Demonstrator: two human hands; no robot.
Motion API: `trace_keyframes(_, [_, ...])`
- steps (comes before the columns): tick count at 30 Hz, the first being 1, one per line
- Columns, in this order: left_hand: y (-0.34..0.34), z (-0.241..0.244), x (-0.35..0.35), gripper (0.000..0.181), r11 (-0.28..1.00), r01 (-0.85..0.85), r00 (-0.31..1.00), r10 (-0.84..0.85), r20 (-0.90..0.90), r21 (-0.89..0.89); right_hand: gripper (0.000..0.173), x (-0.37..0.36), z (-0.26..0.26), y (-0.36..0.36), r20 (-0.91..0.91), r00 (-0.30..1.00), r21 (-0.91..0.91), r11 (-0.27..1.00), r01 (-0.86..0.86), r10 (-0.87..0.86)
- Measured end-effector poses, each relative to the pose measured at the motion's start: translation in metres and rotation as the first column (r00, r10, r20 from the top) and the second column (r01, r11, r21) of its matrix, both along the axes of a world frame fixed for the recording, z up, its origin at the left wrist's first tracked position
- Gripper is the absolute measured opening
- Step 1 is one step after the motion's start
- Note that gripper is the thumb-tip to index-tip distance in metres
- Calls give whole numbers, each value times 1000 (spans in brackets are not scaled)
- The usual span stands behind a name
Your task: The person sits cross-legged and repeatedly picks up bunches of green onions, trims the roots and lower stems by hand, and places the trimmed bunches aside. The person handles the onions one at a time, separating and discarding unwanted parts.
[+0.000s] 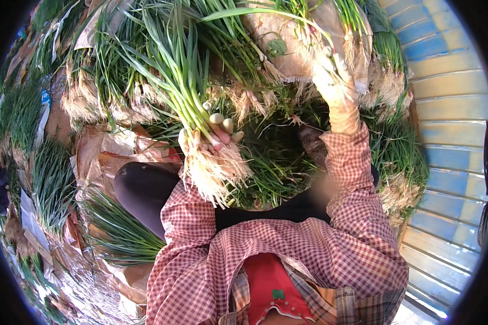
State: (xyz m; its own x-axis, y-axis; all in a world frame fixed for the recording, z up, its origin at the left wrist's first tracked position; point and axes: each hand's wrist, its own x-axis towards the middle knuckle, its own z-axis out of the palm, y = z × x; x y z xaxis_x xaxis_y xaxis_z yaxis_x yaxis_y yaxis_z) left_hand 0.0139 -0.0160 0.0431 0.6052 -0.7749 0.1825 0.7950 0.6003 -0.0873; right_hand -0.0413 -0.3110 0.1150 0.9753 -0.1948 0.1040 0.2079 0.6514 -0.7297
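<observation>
My left hand [227,125] grips a bunch of green allium plants [191,97], which look like green garlic. Pale fingertips, apparently gloved, wrap around the pinkish stem bases. The bunch's long leaves point away from me, and its whitish roots [215,170] hang over my left forearm. To the right, my right hand [336,83] is raised over the edge of a burlap sack, washed out by bright sun. Its fingers are closed on a single green stalk [309,25], whose long leaf arches off to the left. Where exactly that stalk's root end lies is hard to see.
Rooted bunches [134,93] lie in a row ahead, some on a burlap sack [276,48]. Loose greens [272,166] fill the space between my crossed legs. Another leafy bunch [122,227] lies by my left knee. A blue and yellow corrugated metal panel [447,134] borders the right.
</observation>
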Motion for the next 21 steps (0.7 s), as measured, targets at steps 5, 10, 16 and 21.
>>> trace_keyframes(5, [-8,-22,-1,47,986,25,999,-29,-21,-165,26,-34,-37,52,-376,925,-354,931,-91,-52])
trace_keyframes(10, [-3,-21,0,45,996,37,997,-41,-60,-76,26,-81,-100,79,-637,761,-574,586,-571,118])
trace_keyframes(16, [-8,-22,-3,40,999,-31,997,31,-76,9,32,-106,-137,76,-546,838,-800,-283,-529,-25])
trace_keyframes(21, [-9,-29,-7,43,997,-5,999,9,-52,75,38,20,-80,81,-109,845,-933,-238,-268,-524])
